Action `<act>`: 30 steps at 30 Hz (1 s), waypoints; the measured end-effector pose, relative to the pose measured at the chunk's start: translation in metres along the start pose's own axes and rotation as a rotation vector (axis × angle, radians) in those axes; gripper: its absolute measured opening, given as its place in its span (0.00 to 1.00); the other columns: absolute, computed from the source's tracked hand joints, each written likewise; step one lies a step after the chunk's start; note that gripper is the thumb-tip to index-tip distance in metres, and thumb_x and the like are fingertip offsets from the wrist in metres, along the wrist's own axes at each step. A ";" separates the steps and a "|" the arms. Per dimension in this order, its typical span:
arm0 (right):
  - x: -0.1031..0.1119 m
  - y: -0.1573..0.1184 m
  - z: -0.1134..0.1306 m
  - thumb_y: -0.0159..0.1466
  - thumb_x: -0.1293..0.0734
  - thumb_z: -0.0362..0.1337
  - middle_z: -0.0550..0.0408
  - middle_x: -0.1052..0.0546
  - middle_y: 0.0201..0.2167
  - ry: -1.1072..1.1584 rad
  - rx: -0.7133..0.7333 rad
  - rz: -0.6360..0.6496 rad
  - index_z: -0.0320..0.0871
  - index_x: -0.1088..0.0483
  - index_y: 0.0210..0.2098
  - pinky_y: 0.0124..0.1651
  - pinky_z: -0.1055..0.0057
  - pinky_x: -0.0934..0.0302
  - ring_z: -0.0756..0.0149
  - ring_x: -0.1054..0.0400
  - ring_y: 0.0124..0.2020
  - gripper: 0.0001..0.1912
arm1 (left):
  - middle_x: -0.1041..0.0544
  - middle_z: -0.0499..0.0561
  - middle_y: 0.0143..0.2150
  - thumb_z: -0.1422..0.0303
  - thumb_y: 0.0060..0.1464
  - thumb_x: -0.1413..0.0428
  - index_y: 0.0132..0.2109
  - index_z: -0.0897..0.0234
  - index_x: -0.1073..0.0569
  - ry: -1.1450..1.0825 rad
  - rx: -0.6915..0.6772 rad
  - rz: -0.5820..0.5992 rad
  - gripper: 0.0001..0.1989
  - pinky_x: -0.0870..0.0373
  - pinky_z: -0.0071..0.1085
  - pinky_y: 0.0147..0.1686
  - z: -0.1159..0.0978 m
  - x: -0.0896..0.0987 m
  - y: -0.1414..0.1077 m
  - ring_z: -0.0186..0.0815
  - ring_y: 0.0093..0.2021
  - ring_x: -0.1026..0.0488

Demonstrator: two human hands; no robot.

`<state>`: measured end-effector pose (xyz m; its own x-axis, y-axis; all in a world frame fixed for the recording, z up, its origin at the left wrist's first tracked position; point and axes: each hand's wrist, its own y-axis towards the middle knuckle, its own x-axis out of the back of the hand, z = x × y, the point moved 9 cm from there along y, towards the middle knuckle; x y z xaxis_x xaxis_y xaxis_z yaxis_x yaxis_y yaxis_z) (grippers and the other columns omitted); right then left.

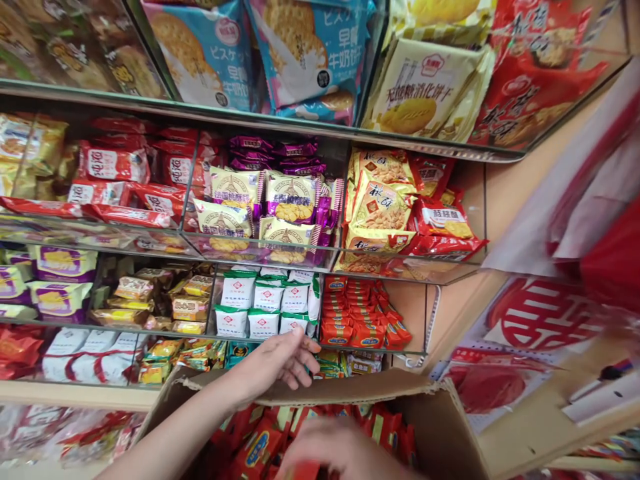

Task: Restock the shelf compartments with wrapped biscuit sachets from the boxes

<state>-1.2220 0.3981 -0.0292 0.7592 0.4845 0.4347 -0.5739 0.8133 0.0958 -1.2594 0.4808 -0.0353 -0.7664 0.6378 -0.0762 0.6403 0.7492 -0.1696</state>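
Observation:
My left hand point(283, 363) is raised over the back edge of a cardboard box point(365, 387). Its fingers are loosely bent and apart, with nothing in them. Just behind it, on the shelf, stand white packets with green edges point(263, 323) and stacked red-orange packets point(355, 313). Low in the box, my right hand point(335, 443) is among many red snack packets point(263, 443) with blue-and-yellow labels. Motion smears its fingers, so whether it grips a packet is unclear.
Glass-fronted shelves point(240, 250) hold biscuit packets in rows, including purple-and-cream packets point(290, 197) and large blue biscuit bags point(310, 53). At the right, clear-wrapped red paper decorations point(545, 313) hang beside the wooden side panel point(465, 313). More wrapped goods point(90, 433) lie lower left.

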 end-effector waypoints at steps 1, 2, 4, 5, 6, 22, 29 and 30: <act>0.021 0.004 0.002 0.55 0.37 0.46 0.56 0.31 0.35 0.054 -0.010 -0.105 0.46 0.32 0.35 0.38 0.72 0.42 0.68 0.36 0.36 0.13 | 0.28 0.54 0.32 0.47 0.49 0.60 0.38 0.69 0.33 -0.095 -0.003 -0.001 0.28 0.37 0.28 0.28 -0.002 0.001 -0.001 0.32 0.28 0.31; 0.042 0.006 0.001 0.54 0.37 0.47 0.56 0.31 0.32 0.127 -0.038 -0.227 0.45 0.32 0.34 0.36 0.72 0.42 0.68 0.36 0.34 0.14 | 0.28 0.55 0.33 0.46 0.49 0.61 0.39 0.69 0.33 -0.175 -0.015 0.013 0.30 0.37 0.29 0.28 -0.004 0.000 -0.001 0.33 0.29 0.30; 0.073 0.009 -0.011 0.53 0.37 0.48 0.57 0.30 0.27 0.298 -0.118 -0.441 0.42 0.33 0.34 0.30 0.74 0.42 0.70 0.37 0.28 0.16 | 0.27 0.56 0.33 0.45 0.48 0.61 0.42 0.68 0.34 -0.252 -0.061 0.047 0.31 0.35 0.31 0.30 -0.010 -0.003 -0.004 0.35 0.30 0.29; 0.081 0.012 -0.018 0.54 0.37 0.47 0.57 0.30 0.25 0.373 -0.151 -0.492 0.41 0.33 0.34 0.28 0.74 0.43 0.71 0.37 0.26 0.16 | 0.27 0.55 0.33 0.46 0.48 0.58 0.44 0.67 0.35 -0.236 -0.086 0.050 0.29 0.34 0.32 0.31 -0.012 -0.004 -0.005 0.35 0.31 0.29; 0.083 0.015 -0.024 0.54 0.37 0.47 0.57 0.30 0.24 0.424 -0.172 -0.497 0.40 0.34 0.34 0.27 0.75 0.43 0.71 0.37 0.25 0.16 | 0.27 0.54 0.33 0.49 0.47 0.54 0.47 0.65 0.37 -0.187 -0.105 0.046 0.27 0.34 0.32 0.31 -0.014 -0.004 -0.005 0.36 0.31 0.29; 0.084 0.021 -0.039 0.50 0.32 0.39 0.57 0.29 0.31 0.482 -0.142 -0.451 0.42 0.36 0.37 0.32 0.75 0.42 0.71 0.36 0.31 0.16 | 0.32 0.42 0.21 0.62 0.46 0.44 0.38 0.66 0.36 0.074 -0.193 -0.073 0.15 0.40 0.22 0.23 -0.010 0.003 0.001 0.25 0.21 0.37; 0.177 0.011 -0.057 0.46 0.31 0.40 0.54 0.26 0.33 0.218 -0.194 -0.723 0.41 0.35 0.35 0.38 0.69 0.39 0.67 0.32 0.33 0.18 | 0.29 0.47 0.31 0.59 0.46 0.46 0.41 0.64 0.38 0.110 -0.174 -0.098 0.17 0.39 0.26 0.30 -0.008 0.006 0.001 0.28 0.26 0.32; 0.192 0.015 -0.063 0.45 0.31 0.39 0.54 0.26 0.33 0.157 -0.198 -0.762 0.40 0.35 0.35 0.39 0.69 0.39 0.66 0.32 0.34 0.18 | 0.29 0.47 0.31 0.59 0.46 0.46 0.40 0.64 0.38 0.121 -0.166 -0.081 0.17 0.38 0.26 0.31 -0.007 0.004 0.001 0.28 0.26 0.32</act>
<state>-1.0656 0.5233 -0.0006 0.9630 -0.1995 0.1813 0.1739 0.9736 0.1480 -1.2620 0.4853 -0.0285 -0.8106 0.5833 0.0512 0.5838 0.8118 -0.0052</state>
